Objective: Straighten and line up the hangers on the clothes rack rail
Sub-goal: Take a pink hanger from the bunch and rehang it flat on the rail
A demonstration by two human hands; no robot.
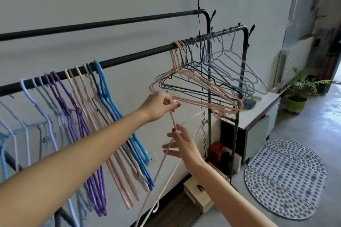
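Note:
A black clothes rail (129,57) slopes up to the right. On its left hang grouped hangers: pale blue and lilac, purple (73,116), pink (86,101), then blue (107,96). Further right a tangled bunch of pink, green, dark and grey hangers (203,83) hangs askew. My left hand (158,105) pinches the hook of a loose pink hanger (166,153), off the rail and dangling below the bunch. My right hand (181,143), fingers spread, touches that hanger's neck. A white hanger (171,177) hangs beside it.
A second, higher black rail (110,22) runs behind. The rack's uprights (209,97) stand to the right, by a white cabinet (258,114), boxes on the floor (199,197), a dotted mat (284,178) and a potted plant (297,97).

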